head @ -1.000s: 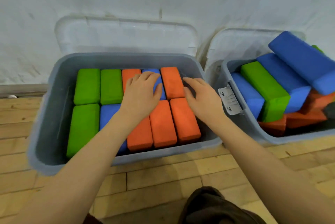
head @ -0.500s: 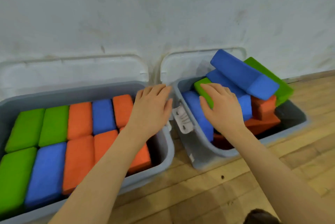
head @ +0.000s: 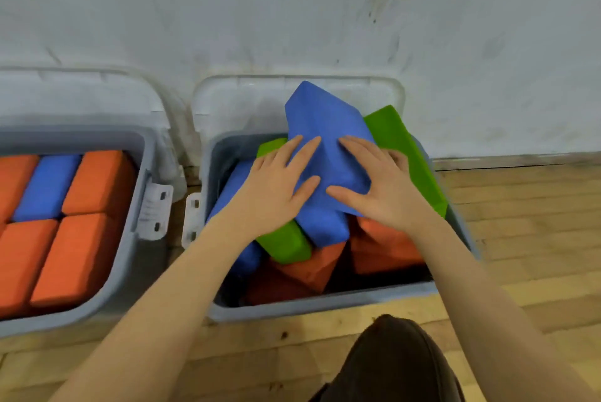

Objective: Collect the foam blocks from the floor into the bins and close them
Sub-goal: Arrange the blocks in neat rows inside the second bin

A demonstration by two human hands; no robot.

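Note:
Two grey bins stand against the wall. The right bin (head: 325,302) holds a loose heap of blocks: a big blue block (head: 325,122) lies tilted on top, over green blocks (head: 400,138) and orange blocks (head: 383,245). My left hand (head: 276,183) and my right hand (head: 380,183) both lie flat on the big blue block, fingers straight. The left bin (head: 133,239) holds orange blocks (head: 74,255) and a blue block (head: 48,187) packed in neat rows.
Each bin's translucent lid leans open against the white wall, the right lid (head: 240,102) and the left lid (head: 97,92). White latches (head: 156,211) face each other between the bins. Wooden floor (head: 520,222) lies around them. My dark-clad knee (head: 390,362) is at the bottom.
My view and both hands have shifted from the left bin to the right bin. The hands now rest on the top blue block, which has turned more upright on the heap.

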